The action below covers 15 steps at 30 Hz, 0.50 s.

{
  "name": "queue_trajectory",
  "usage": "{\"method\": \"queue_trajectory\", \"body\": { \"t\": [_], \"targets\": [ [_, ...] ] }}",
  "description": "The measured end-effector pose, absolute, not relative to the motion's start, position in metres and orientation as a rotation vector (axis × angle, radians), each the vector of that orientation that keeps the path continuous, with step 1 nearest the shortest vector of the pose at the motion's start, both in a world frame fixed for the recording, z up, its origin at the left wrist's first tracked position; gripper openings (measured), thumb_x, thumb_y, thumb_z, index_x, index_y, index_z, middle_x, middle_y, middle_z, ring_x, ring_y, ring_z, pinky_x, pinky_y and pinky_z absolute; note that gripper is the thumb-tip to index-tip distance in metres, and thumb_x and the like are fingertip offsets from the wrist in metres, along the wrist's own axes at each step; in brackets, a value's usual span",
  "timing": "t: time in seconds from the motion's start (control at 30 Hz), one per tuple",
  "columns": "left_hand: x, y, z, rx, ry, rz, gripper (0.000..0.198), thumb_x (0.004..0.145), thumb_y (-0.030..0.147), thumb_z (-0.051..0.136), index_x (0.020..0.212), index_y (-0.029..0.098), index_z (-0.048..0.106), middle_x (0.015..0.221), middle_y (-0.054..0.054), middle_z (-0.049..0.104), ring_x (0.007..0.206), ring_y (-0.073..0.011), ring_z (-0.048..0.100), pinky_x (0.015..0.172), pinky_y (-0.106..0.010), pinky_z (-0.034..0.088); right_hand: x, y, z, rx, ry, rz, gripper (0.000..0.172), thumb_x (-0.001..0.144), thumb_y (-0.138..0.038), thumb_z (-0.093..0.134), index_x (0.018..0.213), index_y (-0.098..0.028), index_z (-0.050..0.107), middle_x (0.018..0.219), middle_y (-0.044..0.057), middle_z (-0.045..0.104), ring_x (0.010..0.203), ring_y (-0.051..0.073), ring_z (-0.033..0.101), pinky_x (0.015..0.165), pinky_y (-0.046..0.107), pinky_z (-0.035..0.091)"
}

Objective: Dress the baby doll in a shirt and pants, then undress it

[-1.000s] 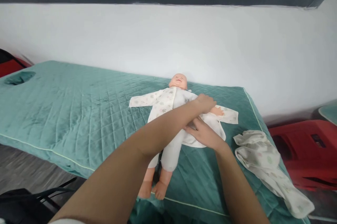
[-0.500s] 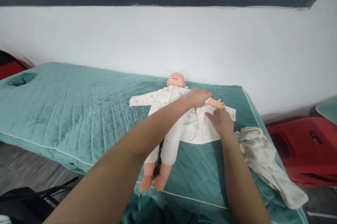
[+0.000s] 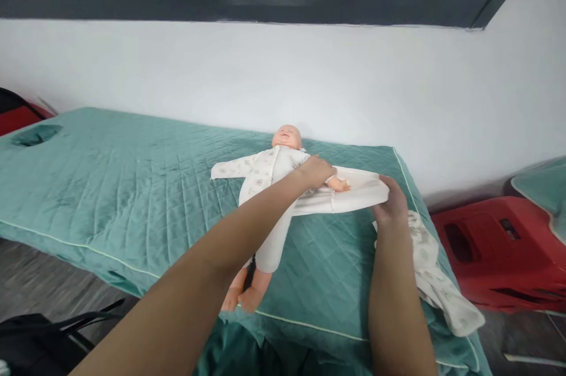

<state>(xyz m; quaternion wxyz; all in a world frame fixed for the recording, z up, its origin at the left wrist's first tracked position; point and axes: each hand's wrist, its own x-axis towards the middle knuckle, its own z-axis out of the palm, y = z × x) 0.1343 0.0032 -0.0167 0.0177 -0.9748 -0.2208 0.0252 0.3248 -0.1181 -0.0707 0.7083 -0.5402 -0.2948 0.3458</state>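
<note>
Across the green bed (image 3: pixel 145 187), the doll (image 3: pixel 283 166) lies on its back, head toward twelve o'clock and feet toward seven, probably so both sides are easy to reach. From my distant seat I see the shirt (image 3: pixel 356 192) spread out toward three o'clock, beneath the doll's bare forearm (image 3: pixel 339 185). The left hand (image 3: pixel 316 171) lies over that arm, seemingly to steady it; its fingers curl, but I cannot tell whether they grip. The right hand (image 3: pixel 393 198) has its fingers closed on the shirt's outer end, likely to hold it taut. A crumpled cloth (image 3: pixel 431 273) lies toward four o'clock.
</note>
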Motion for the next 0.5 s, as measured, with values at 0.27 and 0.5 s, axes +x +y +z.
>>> {"method": "queue_trajectory", "body": {
  "t": [0.27,0.5],
  "targets": [
    [0.142,-0.006,-0.013,-2.960,-0.803,0.104,0.021,0.091,0.027,0.057,0.101,0.018,0.073,0.108,-0.012,0.075,0.100,-0.0269,0.067,0.093,-0.037,0.037,0.306,-0.124,-0.059,-1.150,-0.808,0.802,0.043,0.084,-0.063,0.051,0.099,-0.024,0.062,0.108,0.014,0.073,0.126,0.035,0.059,0.103,0.056,0.051],
    [0.139,-0.012,-0.011,-2.986,-0.966,0.036,0.015,0.084,0.015,0.063,0.095,0.010,0.071,0.114,-0.018,0.072,0.116,-0.0291,0.060,0.103,-0.038,0.036,0.228,-0.132,-0.045,-0.961,-0.886,1.107,0.055,0.086,-0.067,0.051,0.120,-0.024,0.058,0.123,0.010,0.069,0.113,0.030,0.066,0.095,0.048,0.056]
  ]
}}
